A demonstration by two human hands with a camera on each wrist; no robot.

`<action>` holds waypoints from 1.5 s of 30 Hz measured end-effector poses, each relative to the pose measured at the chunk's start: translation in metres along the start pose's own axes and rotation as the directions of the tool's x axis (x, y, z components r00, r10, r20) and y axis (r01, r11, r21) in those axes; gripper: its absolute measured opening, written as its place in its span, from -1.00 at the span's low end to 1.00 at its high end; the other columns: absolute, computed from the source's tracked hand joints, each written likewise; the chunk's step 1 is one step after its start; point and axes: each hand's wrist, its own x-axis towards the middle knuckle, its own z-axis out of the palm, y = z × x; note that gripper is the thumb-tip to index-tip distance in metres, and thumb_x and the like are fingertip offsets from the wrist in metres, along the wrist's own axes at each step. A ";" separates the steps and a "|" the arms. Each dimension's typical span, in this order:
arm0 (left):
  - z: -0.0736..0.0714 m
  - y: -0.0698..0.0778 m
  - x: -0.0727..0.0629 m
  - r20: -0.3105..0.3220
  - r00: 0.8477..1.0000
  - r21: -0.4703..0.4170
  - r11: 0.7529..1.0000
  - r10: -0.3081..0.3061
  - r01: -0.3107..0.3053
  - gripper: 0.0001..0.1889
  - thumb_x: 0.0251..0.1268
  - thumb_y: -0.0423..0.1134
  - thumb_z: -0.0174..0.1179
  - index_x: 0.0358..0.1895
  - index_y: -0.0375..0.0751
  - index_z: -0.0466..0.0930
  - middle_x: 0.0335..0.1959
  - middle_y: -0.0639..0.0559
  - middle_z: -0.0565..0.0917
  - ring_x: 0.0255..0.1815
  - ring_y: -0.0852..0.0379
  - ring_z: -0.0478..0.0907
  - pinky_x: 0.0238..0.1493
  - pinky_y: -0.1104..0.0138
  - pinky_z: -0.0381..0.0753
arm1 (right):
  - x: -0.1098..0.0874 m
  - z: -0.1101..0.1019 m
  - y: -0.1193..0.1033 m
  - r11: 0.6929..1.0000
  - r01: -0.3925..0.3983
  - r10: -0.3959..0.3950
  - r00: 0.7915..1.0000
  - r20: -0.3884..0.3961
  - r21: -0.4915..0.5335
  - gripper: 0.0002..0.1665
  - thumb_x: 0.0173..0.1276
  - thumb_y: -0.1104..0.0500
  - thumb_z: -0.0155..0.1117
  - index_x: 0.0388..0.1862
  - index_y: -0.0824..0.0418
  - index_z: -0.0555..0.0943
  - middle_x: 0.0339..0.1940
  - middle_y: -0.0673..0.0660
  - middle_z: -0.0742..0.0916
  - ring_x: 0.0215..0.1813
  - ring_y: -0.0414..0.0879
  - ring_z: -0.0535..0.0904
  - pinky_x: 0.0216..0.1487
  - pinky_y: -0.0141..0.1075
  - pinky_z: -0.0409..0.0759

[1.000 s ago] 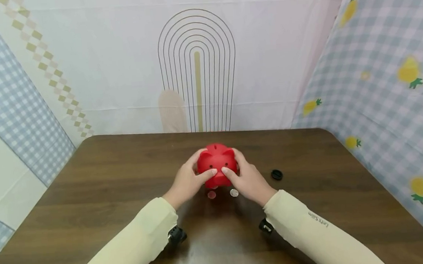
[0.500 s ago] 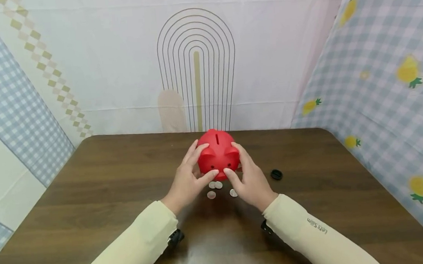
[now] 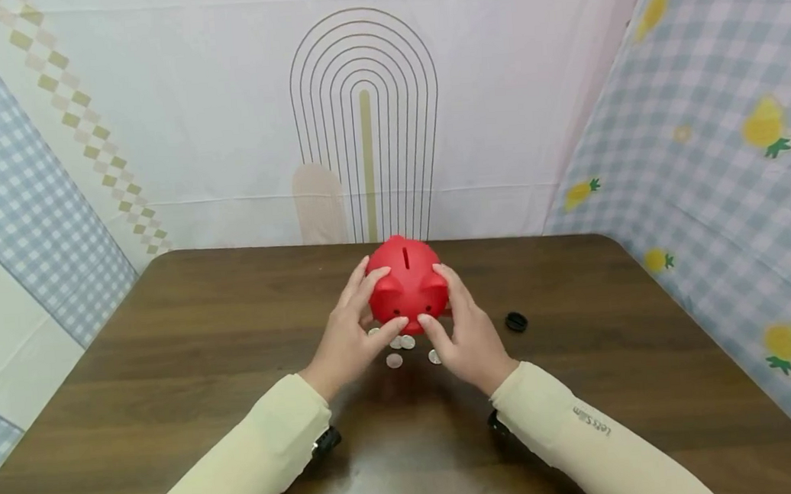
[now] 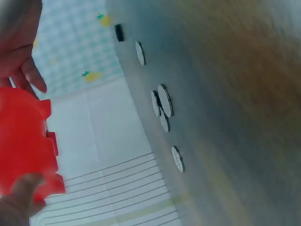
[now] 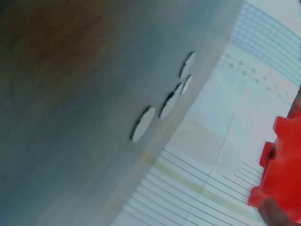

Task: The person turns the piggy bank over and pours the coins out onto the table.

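Observation:
A red piggy bank is held between both hands above the table, its slot facing up and its snout toward me. My left hand grips its left side, the thumb by the snout. On the opposite side my right hand holds it in the same manner. Several silver coins lie flat on the table under and in front of the bank. The left wrist view shows the bank's feet well apart from the coins. Its underside is hidden from the head view.
A small round black plug lies on the dark wooden table, right of the right hand. Behind the table hangs a pale patterned cloth. A checked cloth hangs along the right side.
Both hands have raised and tilted the piggy bank so its slot shows more fully. More coins have come into view below it. In the last half second it has hardly moved.

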 end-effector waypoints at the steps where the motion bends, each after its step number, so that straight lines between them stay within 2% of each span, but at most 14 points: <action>1: 0.000 -0.001 0.001 0.011 1.000 -0.005 1.000 -0.016 0.017 -0.29 0.14 -0.23 0.37 0.40 -0.04 0.30 0.44 -0.09 0.24 0.29 -0.15 0.36 0.02 0.05 0.62 | 0.000 0.000 0.000 1.000 -0.026 0.026 1.000 0.014 0.011 -0.19 0.36 0.11 0.24 0.47 0.24 0.10 0.27 0.26 0.50 0.06 0.07 0.59 0.02 -0.06 0.64; 5: 0.001 -0.004 0.004 0.059 0.984 -0.042 0.985 -0.167 0.170 -0.29 0.16 -0.20 0.35 0.40 0.07 0.28 0.30 -0.01 0.42 0.25 -0.07 0.40 0.02 0.10 0.63 | 0.003 0.000 -0.002 0.972 -0.226 0.217 0.969 0.122 0.064 -0.19 0.40 0.04 0.21 0.50 0.14 0.06 0.25 0.20 0.54 0.12 0.05 0.58 0.06 -0.07 0.62; 8: 0.001 -0.005 0.006 0.066 0.979 -0.054 0.979 -0.194 0.198 -0.30 0.17 -0.22 0.35 0.40 0.07 0.29 0.28 0.00 0.44 0.25 -0.05 0.41 0.04 0.11 0.62 | 0.004 0.000 -0.004 0.961 -0.267 0.255 0.955 0.153 0.068 -0.18 0.41 0.02 0.19 0.50 0.14 0.05 0.27 0.20 0.53 0.15 0.07 0.56 0.09 -0.06 0.60; 16: 0.000 0.000 0.001 0.004 0.999 -0.021 0.999 -0.041 0.041 -0.30 0.16 -0.25 0.35 0.40 -0.03 0.29 0.47 -0.09 0.19 0.32 -0.14 0.34 0.03 0.07 0.61 | 0.002 -0.003 -0.005 0.999 -0.041 0.041 0.999 0.025 -0.010 -0.18 0.35 0.11 0.25 0.48 0.21 0.10 0.25 0.22 0.50 0.05 0.05 0.58 0.00 -0.07 0.65; 18: 0.001 0.001 0.002 0.002 0.999 -0.009 0.999 -0.041 0.041 -0.30 0.17 -0.24 0.34 0.40 -0.04 0.30 0.46 -0.10 0.22 0.29 -0.15 0.38 0.03 0.07 0.62 | 0.003 -0.004 -0.005 0.999 -0.053 0.054 0.998 0.032 -0.006 -0.19 0.36 0.10 0.24 0.47 0.22 0.10 0.22 0.22 0.52 0.03 0.05 0.58 -0.01 -0.06 0.65; 20: 0.001 0.000 0.003 0.026 0.994 -0.008 0.994 -0.105 0.105 -0.32 0.18 -0.22 0.34 0.39 -0.01 0.31 0.37 -0.08 0.35 0.21 -0.12 0.44 0.02 0.10 0.63 | 0.003 -0.004 -0.004 0.989 -0.144 0.140 0.985 0.100 0.030 -0.19 0.39 0.07 0.20 0.48 0.21 0.07 0.21 0.22 0.55 0.06 0.04 0.58 0.04 -0.05 0.63; 23: 0.002 -0.004 0.004 0.069 0.971 -0.009 0.973 -0.228 0.230 -0.34 0.20 -0.20 0.32 0.39 0.04 0.32 0.21 -0.04 0.51 0.11 -0.09 0.51 -0.01 0.14 0.64 | 0.003 -0.002 -0.003 0.949 -0.310 0.294 0.933 0.208 0.049 -0.19 0.43 -0.01 0.14 0.51 0.16 0.02 0.19 0.19 0.59 0.06 0.01 0.59 0.08 -0.07 0.60; 25: 0.002 -0.005 0.005 0.083 0.964 -0.020 0.966 -0.254 0.256 -0.34 0.20 -0.20 0.32 0.39 0.05 0.31 0.21 -0.04 0.51 0.12 -0.10 0.50 -0.01 0.13 0.64 | 0.003 -0.002 -0.002 0.939 -0.341 0.324 0.920 0.221 0.045 -0.17 0.43 -0.02 0.14 0.52 0.16 0.01 0.22 0.19 0.57 0.09 0.02 0.57 0.10 -0.07 0.59; 27: 0.002 -0.006 0.005 0.078 0.968 -0.038 0.969 -0.240 0.243 -0.31 0.19 -0.20 0.33 0.40 0.06 0.29 0.24 -0.03 0.48 0.17 -0.11 0.47 0.00 0.12 0.64 | 0.003 -0.001 -0.002 0.949 -0.313 0.299 0.935 0.193 0.049 -0.18 0.43 -0.01 0.15 0.51 0.15 0.02 0.22 0.19 0.57 0.10 0.03 0.57 0.09 -0.06 0.60; 31: 0.002 -0.002 0.001 0.021 0.997 -0.047 0.996 -0.079 0.080 -0.30 0.16 -0.24 0.35 0.40 -0.01 0.30 0.43 -0.11 0.27 0.30 -0.17 0.37 0.04 0.07 0.61 | 0.000 -0.001 -0.002 0.995 -0.103 0.103 0.993 0.059 -0.001 -0.18 0.37 0.08 0.24 0.49 0.17 0.08 0.25 0.20 0.51 0.06 0.03 0.57 0.03 -0.07 0.63; 34: 0.003 -0.001 0.000 -0.012 1.000 -0.015 1.000 0.006 -0.006 -0.31 0.16 -0.25 0.35 0.39 -0.08 0.31 0.47 -0.16 0.19 0.31 -0.19 0.36 0.05 0.04 0.60 | 0.000 -0.002 -0.001 0.999 -0.007 0.007 1.000 0.005 -0.044 -0.17 0.35 0.13 0.26 0.47 0.23 0.10 0.23 0.24 0.51 -0.02 0.05 0.60 0.00 -0.07 0.65; 37: 0.003 -0.004 0.001 0.032 0.996 -0.023 0.996 -0.085 0.086 -0.32 0.18 -0.22 0.34 0.39 -0.05 0.30 0.36 -0.12 0.37 0.20 -0.14 0.46 0.03 0.08 0.62 | 0.002 -0.002 -0.002 0.991 -0.133 0.134 0.987 0.094 -0.013 -0.19 0.39 0.08 0.21 0.48 0.23 0.08 0.18 0.23 0.57 -0.01 0.04 0.60 0.03 -0.05 0.63; 41: 0.002 -0.007 -0.001 0.083 0.971 -0.054 0.972 -0.225 0.229 -0.32 0.21 -0.19 0.32 0.40 0.04 0.28 0.21 -0.04 0.51 0.12 -0.06 0.51 0.02 0.13 0.63 | 0.003 -0.002 -0.006 0.952 -0.307 0.301 0.931 0.208 -0.005 -0.20 0.43 0.01 0.15 0.50 0.18 0.05 0.17 0.20 0.60 0.03 0.02 0.59 0.06 -0.05 0.61; 45: 0.001 -0.002 -0.002 0.026 0.992 -0.063 0.990 -0.124 0.126 -0.31 0.17 -0.22 0.35 0.40 0.02 0.30 0.34 -0.05 0.39 0.22 -0.11 0.44 0.03 0.10 0.62 | 0.002 -0.004 -0.008 0.987 -0.157 0.160 0.982 0.105 -0.033 -0.20 0.38 0.06 0.21 0.48 0.20 0.10 0.19 0.22 0.56 0.01 0.04 0.59 0.01 -0.05 0.63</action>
